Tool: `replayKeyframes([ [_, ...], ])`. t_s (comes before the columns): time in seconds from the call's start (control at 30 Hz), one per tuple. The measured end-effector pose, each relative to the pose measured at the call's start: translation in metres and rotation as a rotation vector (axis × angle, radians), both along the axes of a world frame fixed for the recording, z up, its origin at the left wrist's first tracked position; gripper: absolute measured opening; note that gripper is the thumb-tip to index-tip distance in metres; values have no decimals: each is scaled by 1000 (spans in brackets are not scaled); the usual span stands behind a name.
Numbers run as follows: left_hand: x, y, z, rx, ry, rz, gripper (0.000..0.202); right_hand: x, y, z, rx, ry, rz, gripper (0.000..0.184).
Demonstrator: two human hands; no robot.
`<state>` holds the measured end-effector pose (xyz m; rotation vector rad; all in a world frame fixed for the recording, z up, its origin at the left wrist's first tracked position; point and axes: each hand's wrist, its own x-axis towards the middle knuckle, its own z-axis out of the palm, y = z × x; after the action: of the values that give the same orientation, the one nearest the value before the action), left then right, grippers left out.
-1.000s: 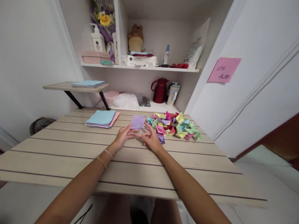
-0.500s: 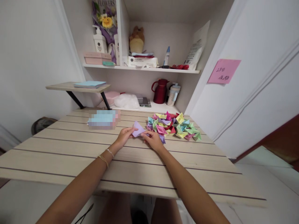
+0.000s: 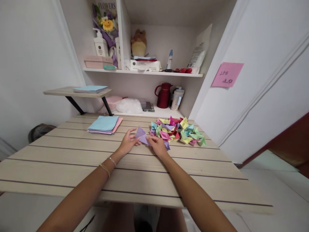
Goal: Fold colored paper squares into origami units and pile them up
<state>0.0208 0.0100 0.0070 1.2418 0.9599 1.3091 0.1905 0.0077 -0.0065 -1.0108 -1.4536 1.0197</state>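
My left hand (image 3: 127, 143) and my right hand (image 3: 157, 145) meet over the middle of a slatted wooden table (image 3: 72, 161). Between their fingertips is a small purple paper sheet (image 3: 141, 135), folded into a pointed shape and lifted a little off the table. Both hands pinch its lower edge. Just right of my right hand lies a pile of folded paper pieces (image 3: 177, 130) in pink, yellow, green, blue and purple. A stack of flat paper squares (image 3: 105, 124), blue on top, lies to the left of my left hand.
A white door (image 3: 253, 90) with a pink sticky note (image 3: 227, 74) stands right of the table. Behind are shelves with a red jug (image 3: 164, 95), a tumbler (image 3: 176, 98), a pump bottle (image 3: 98, 45) and boxes. A small side shelf (image 3: 77, 91) carries more paper.
The purple sheet, flat and square a second ago, is now folded into a pointed shape. Both hands stayed at the same spot, fingers drawn closer onto the paper.
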Motion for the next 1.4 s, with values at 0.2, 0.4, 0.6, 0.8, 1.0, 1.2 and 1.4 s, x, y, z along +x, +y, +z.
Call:
replayKeyframes([
  [0.2,0,1,-2,2,0,-9,56,2,0,2,51,-49,-33,25],
  [0.4,-1,1,-4,-41,38,-63,37,3,-2,9,24,-23,-72,18],
  [0.6,-3,1,-5,-71,-63,-114,31,-1,-5,9,-77,123,13,21],
  [0.8,-1,-1,-4,-107,-214,-182,28,-2,-6,7,-218,243,116,37],
  [1.0,1,-4,-3,-137,-231,-194,25,-6,-6,6,-122,190,56,32],
  [1.2,3,-3,-3,-133,-91,-168,27,-5,-9,4,217,-240,-34,27],
  [1.4,3,-1,-3,-132,-58,-153,31,-3,-14,8,342,-367,22,41],
])
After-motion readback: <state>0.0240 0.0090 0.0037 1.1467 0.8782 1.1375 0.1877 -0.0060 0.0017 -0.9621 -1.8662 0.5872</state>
